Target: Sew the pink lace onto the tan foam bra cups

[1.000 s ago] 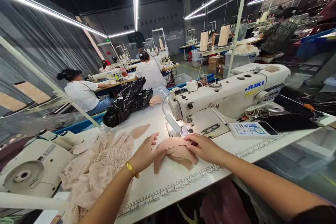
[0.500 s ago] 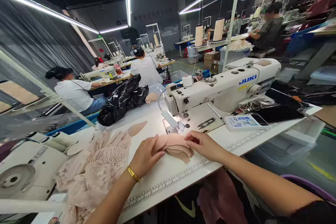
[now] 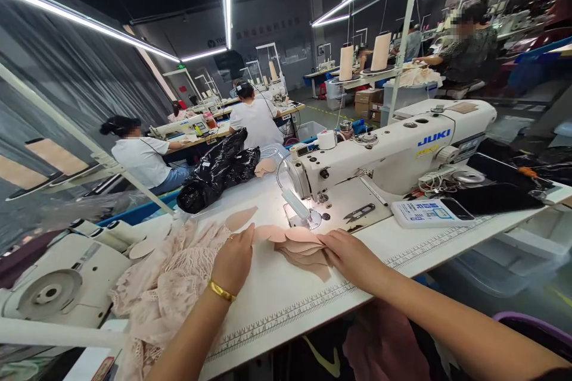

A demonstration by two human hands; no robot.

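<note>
The left hand and right hand pinch opposite ends of overlapping peach fabric pieces near the JUKI sewing machine.

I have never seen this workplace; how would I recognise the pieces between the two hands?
Find the white sewing machine with blue JUKI lettering, then its lit needle end. Just in front of it, the left hand and right hand hold the pale pink pieces. Unlike the lacy fabric to their left, these are smooth, curved-edged and overlap in layers.
</note>
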